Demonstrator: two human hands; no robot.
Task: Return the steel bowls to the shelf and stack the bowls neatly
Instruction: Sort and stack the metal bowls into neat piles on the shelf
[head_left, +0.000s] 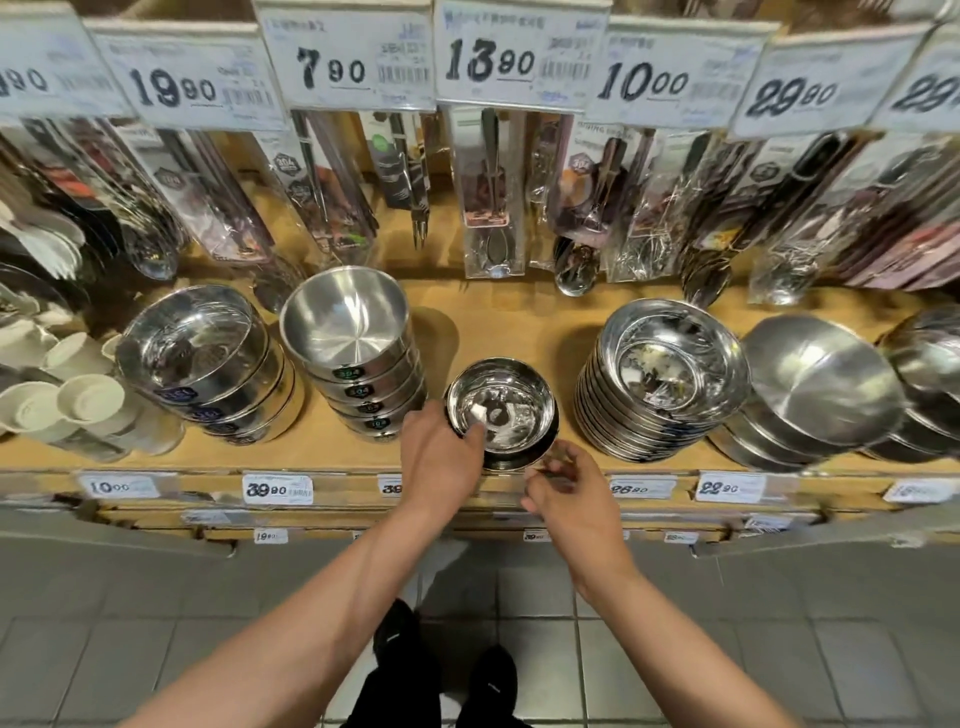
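Steel small bowl stack (503, 413) sits on the wooden shelf (493, 322) near its front edge, approx centre of view, between the matte bowl stack (353, 338) at 9-10 o'clock and the flat dish stack (665, 374) at 3 o'clock. It looks like 2 or so nested bowls w/ a darker base; exact count can't be told. Top bowl is upright, mirror-shiny inside.

Left hand (441, 457) is at the stack's 8 o'clock side, fingers curled over the rim w/ thumb dipping inside the top bowl, gripping the rim. Right hand (571, 493) is at the stack's 4-5 o'clock, just beside the lower edge; thumb and fingers are loosely curled and drawn together. Blur there, so can't tell if it touches or pinches the base.

Further left at 9 o'clock: polished bowl stack (208, 358), deep, w/ blue labels. Matte stack carries "304" stickers on its sides. At 3 o'clock past the dishes: wide bowl stack (821, 384), tilted toward the front. White cups (78, 395) at far 9 o'clock.

At 12 o'clock above the shelf hang packaged utensils (493, 197) under big price cards (519, 57) reading 19.90, 7.90, 13.90, 10.00. Small price tags (278, 489) line the shelf's front lip. At 6 o'clock: grey floor tiles (156, 649) and black shoes (488, 680).
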